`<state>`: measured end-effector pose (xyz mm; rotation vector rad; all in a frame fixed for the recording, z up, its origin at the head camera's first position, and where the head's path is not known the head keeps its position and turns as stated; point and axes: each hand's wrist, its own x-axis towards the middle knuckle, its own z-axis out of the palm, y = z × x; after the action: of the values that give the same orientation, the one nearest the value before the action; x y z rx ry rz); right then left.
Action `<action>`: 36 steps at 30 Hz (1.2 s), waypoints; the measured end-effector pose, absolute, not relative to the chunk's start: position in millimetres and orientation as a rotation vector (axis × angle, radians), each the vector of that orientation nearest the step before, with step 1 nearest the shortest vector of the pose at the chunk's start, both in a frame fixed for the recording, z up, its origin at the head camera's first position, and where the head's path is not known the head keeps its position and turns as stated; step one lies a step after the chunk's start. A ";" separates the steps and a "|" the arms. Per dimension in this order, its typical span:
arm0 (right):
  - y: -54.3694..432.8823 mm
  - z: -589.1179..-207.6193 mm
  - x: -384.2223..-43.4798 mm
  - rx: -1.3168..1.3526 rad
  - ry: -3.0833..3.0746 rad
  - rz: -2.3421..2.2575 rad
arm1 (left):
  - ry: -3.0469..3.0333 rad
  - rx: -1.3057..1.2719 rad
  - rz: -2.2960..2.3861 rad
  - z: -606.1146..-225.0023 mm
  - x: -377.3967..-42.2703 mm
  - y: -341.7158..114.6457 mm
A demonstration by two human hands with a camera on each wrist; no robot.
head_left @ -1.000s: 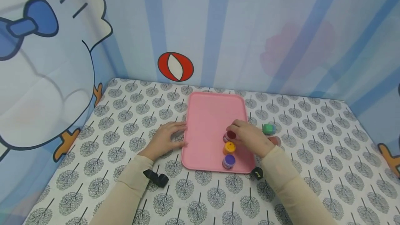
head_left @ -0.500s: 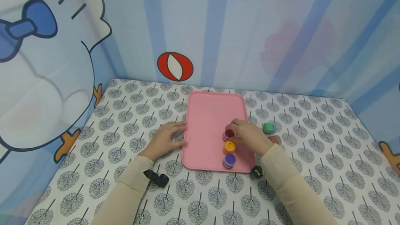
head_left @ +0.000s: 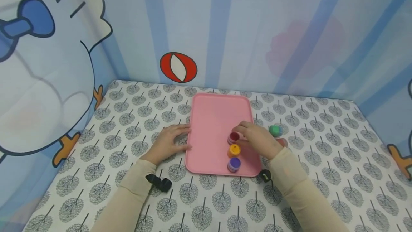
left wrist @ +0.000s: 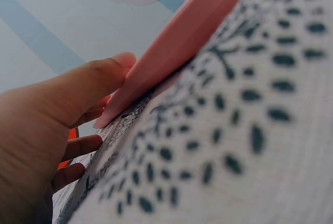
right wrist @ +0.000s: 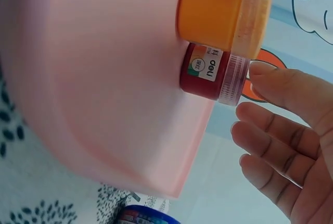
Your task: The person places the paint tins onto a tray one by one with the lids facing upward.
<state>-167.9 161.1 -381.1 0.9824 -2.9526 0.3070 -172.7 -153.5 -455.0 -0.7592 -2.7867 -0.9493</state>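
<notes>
On the pink tray (head_left: pixel 209 128) small paint jars stand in a row: a dark red jar (head_left: pixel 233 138) farthest, an orange jar (head_left: pixel 234 150), then a purple jar (head_left: pixel 234 164) nearest the front. My right hand (head_left: pixel 255 137) is at the red jar from the right. In the right wrist view its thumb is by the clear lid of the red jar (right wrist: pixel 208 73), with the other fingers apart and slightly bent; an exact touch is hard to tell. My left hand (head_left: pixel 167 144) rests along the tray's left edge, thumb (left wrist: pixel 112 73) against the rim, fingers extended.
Right of the tray lie a green jar (head_left: pixel 275 130) and a reddish jar (head_left: pixel 282 142), partly hidden by my right wrist. Black devices sit by both cuffs, the left device (head_left: pixel 159 182) and the right device (head_left: pixel 265 175). A tree-patterned cloth (head_left: pixel 145 117) covers the table; a printed curtain hangs behind.
The red jar has shifted slightly left, coming into line with the orange jar, and my right hand moved with it. More of the red jar shows now. My left hand stays at the tray edge.
</notes>
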 end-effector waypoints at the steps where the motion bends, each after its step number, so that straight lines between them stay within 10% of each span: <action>1: 161.3 -380.4 -167.8 0.979 -2.957 0.310 | -2.787 -0.760 -0.947 -455.3 -173.0 -153.8; 36: 197.7 -365.8 -154.6 0.753 -3.002 0.299 | -2.827 -0.727 -0.956 -453.5 -172.0 -152.2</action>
<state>-154.6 197.7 -365.8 0.7532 -3.0021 0.2995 -172.0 -152.2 -453.5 -0.7273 -2.8274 -0.9555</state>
